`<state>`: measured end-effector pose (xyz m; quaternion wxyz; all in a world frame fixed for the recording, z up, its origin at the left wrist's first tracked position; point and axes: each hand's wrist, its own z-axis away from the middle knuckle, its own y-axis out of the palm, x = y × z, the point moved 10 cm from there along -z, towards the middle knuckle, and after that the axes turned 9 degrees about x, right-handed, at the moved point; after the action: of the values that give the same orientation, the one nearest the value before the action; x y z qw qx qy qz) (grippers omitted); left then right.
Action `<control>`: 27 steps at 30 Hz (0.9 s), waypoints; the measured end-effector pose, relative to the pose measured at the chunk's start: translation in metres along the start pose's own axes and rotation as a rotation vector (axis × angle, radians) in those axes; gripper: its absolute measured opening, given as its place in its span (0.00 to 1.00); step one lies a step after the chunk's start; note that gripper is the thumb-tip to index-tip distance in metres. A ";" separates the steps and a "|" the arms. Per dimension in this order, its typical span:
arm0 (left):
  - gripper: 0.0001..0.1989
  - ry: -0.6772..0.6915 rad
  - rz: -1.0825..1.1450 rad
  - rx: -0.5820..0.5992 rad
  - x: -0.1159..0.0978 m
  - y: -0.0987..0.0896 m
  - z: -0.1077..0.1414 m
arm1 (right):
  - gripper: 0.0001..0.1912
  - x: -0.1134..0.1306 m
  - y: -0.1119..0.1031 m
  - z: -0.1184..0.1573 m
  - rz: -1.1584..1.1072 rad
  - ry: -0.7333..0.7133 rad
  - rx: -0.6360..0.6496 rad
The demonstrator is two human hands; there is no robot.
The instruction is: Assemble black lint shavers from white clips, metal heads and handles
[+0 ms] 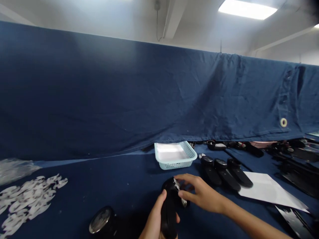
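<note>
Far to the left of your hands, a heap of white, curled paper-like scraps [27, 199] lies on the dark blue cloth-covered worktop [134, 202], its edge cut off by the frame. Nearer your left hand sits a round black piece with a shiny metal top [101, 220], cut off at the bottom of the view.

Your left hand [156, 219] is closed around a long black piece [168, 212], thumb up its side. The frame cuts off its lower end, and your hands hide much of it. Your right hand [201, 194] reaches over its upper end with fingers partly curled, beside a small silvery-white strip [178, 187]. You can't tell whether those fingers are gripping the strip or the piece.

Beyond your hands stands a pale blue plastic mesh basket [174, 155], with white lining inside. To the right of your right hand lie three black elongated pieces in a row [224, 174], touching a white paper sheet [269, 191]. More black items along the far right are too dark to make out. A dark blue cloth curtain [124, 93] hangs behind everything.
</note>
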<state>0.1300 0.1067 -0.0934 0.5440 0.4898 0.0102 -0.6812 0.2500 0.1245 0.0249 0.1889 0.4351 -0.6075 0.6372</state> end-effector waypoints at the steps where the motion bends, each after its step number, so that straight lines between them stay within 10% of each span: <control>1: 0.38 0.010 -0.014 -0.017 -0.002 -0.002 -0.001 | 0.23 0.002 -0.001 -0.004 0.005 -0.013 0.021; 27: 0.36 0.070 -0.059 0.092 -0.004 -0.007 0.003 | 0.16 0.029 -0.003 -0.003 0.187 -0.105 0.099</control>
<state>0.1220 0.1112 -0.0927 0.4999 0.5373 0.0126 -0.6792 0.2349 0.1194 0.0500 0.0745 0.4181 -0.6223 0.6576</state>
